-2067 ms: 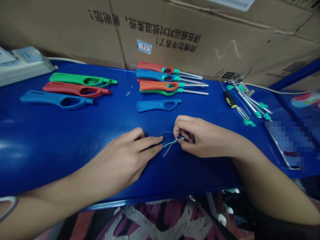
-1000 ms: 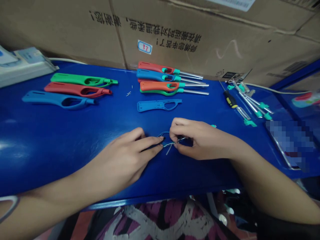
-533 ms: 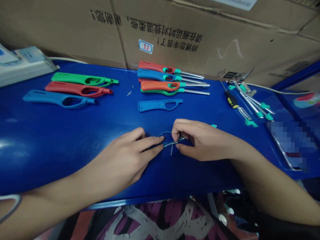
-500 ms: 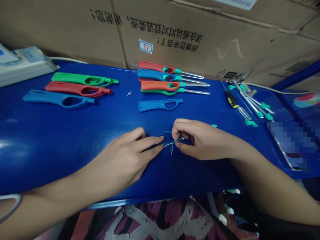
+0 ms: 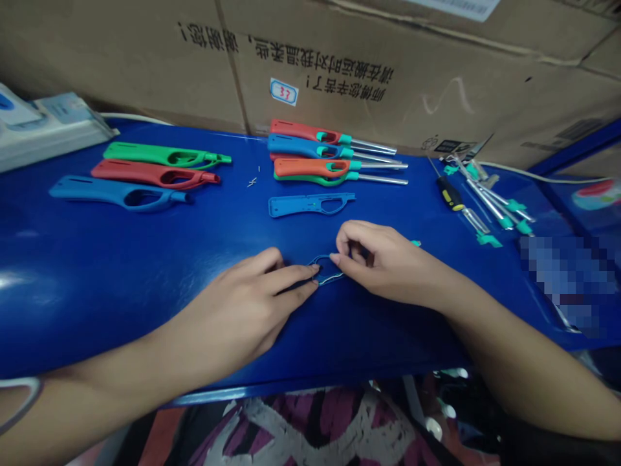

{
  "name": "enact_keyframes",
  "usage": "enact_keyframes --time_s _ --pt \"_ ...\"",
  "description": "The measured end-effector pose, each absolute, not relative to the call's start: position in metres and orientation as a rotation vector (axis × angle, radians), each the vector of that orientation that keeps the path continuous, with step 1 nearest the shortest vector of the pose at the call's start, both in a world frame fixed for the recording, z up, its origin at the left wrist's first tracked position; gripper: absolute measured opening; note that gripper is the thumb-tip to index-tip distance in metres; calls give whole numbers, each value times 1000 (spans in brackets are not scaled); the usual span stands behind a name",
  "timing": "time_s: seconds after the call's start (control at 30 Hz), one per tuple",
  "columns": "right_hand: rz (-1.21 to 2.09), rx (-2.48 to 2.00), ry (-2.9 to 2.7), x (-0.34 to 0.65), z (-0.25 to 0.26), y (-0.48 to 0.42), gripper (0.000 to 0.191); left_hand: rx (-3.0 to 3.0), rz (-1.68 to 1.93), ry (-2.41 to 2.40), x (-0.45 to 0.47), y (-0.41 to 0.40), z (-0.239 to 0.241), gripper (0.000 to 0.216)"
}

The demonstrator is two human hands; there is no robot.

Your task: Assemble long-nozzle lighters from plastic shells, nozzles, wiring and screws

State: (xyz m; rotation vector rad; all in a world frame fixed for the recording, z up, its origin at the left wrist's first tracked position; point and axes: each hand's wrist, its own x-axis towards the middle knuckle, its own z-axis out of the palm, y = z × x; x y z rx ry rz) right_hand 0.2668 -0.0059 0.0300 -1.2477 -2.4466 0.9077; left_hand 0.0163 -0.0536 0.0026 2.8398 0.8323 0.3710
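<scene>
My left hand [image 5: 264,294] presses its fingertips on a blue lighter casing half [image 5: 320,259] lying on the blue table, its handle end hidden under the palm. A pale thin wire [image 5: 330,279] runs along the casing's near edge. Over the casing's right part, my right hand [image 5: 383,262] is closed with thumb and fingers pinched together; whatever is in the pinch is too small to make out. A bit of teal plastic [image 5: 416,243] shows just beyond the right knuckles. Behind the hands lies another open blue casing half [image 5: 310,204].
Assembled lighters [image 5: 334,162] with metal tubes lie at the back middle. Green, red and blue casings [image 5: 121,191] are at the left, near small metal pins [image 5: 251,182]. A screwdriver [image 5: 449,194] and metal tubes with teal ends [image 5: 490,200] lie right. A cardboard box [image 5: 145,71] stands behind.
My right hand has lifted slightly away from the wire, its thumb now higher. The short pale strand that hung below the casing no longer shows. My left hand stays in place.
</scene>
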Motion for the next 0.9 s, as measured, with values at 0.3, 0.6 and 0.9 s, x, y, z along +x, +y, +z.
enact_keyframes --time_s 0.3,0.6,0.9 --pt "1010 -1015 -2718 277 42 -1 9 2833 340 839 17 -53 4 41" --pt "976 -1082 -2635 273 36 -2 10 2862 329 821 17 -53 4 41" --pt "894 -856 -2792 277 40 1 17 2854 390 827 17 -52 1 40"
